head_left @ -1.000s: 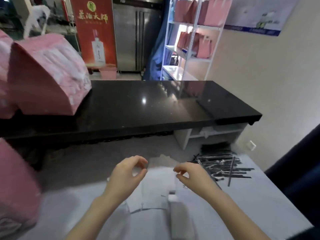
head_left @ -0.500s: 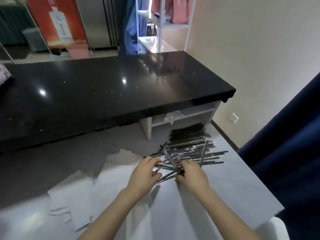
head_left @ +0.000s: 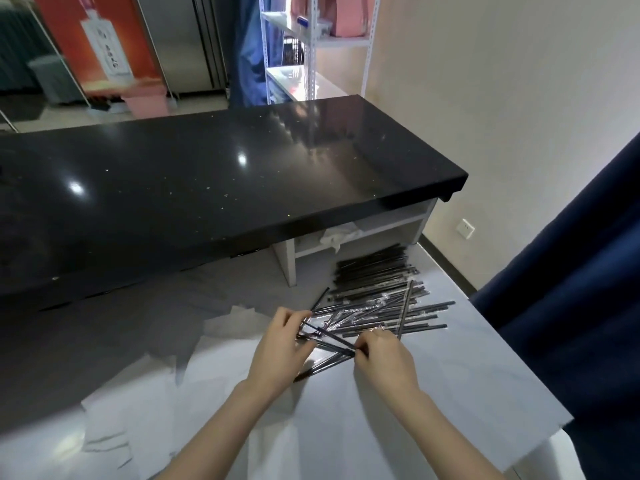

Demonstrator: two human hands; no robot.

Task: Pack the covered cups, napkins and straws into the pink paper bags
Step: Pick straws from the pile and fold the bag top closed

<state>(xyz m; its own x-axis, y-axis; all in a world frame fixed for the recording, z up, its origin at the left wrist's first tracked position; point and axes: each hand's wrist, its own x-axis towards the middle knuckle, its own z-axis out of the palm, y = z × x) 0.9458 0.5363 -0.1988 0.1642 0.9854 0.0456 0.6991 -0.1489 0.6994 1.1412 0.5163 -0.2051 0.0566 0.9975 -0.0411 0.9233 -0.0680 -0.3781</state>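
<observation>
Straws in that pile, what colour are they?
The straws are black, wrapped in clear shiny plastic. The head view shows them best.

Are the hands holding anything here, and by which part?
Straws: the left hand pinches a few near their left ends, the right hand one by its right end.

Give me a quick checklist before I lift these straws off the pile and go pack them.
1. Left hand grips the straw: ok.
2. Right hand pinches its other end: ok.
3. Straw free of the straw pile: not ok, it crosses others.
4. Napkins beside the hands: ok.
5. Pink bags within reach: not ok, the ones in view sit on the far shelf.
6. Covered cups: cannot tell, none in view.
</observation>
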